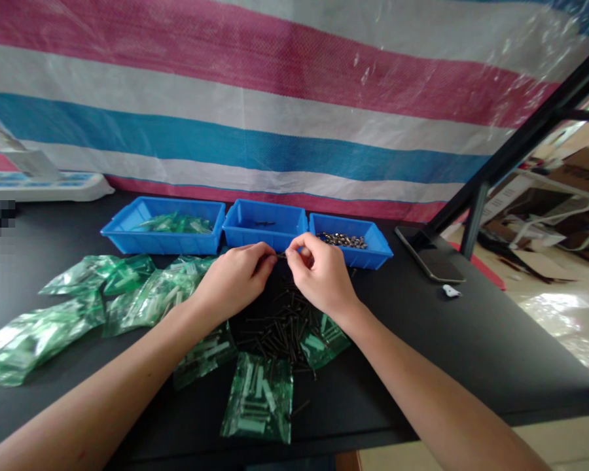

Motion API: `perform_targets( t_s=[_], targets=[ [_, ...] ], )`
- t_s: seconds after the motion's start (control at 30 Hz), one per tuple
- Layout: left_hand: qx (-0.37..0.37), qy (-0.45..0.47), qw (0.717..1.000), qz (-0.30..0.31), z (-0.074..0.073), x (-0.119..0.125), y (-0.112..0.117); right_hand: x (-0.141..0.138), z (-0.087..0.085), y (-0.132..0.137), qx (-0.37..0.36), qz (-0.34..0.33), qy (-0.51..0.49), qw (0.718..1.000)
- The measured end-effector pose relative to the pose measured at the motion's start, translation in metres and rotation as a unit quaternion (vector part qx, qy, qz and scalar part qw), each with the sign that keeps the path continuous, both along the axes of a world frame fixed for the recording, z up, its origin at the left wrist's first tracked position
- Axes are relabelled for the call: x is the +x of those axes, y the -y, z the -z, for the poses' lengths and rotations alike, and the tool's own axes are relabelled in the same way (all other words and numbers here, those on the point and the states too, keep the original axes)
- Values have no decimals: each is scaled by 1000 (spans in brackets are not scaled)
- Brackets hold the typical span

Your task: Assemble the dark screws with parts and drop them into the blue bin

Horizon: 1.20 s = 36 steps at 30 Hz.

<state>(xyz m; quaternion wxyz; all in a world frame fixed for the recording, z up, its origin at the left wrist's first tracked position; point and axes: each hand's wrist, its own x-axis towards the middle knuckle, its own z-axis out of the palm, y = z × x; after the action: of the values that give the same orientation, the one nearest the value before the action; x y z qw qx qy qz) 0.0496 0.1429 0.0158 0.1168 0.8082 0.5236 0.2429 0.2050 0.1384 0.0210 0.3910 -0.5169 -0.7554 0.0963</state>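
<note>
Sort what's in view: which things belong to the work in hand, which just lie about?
Likely in use: left hand, right hand, dark screws, three blue bins, small metal parts, green plastic packets.

Likely lying about: smartphone, small white object, white power strip.

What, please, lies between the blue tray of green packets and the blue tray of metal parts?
In the head view, another blue tray, with a few dark pieces inside.
</note>
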Motion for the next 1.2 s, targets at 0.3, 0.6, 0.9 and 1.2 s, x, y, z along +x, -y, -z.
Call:
perform_targets(
  t_s=[0.3,0.6,0.9,1.2],
  targets=[
    [-8,-132,991,-14,8,2,3,18,-7,-14,114,99,28,988],
    [3,-172,985,-21,7,6,9,24,0,-25,137,102,55,984],
    [13,-188,982,-33,9,9,6,16,-6,-17,89,103,45,990],
    [7,-189,981,-32,8,10,6,5,1,-7,21,6,119,993]
  ],
)
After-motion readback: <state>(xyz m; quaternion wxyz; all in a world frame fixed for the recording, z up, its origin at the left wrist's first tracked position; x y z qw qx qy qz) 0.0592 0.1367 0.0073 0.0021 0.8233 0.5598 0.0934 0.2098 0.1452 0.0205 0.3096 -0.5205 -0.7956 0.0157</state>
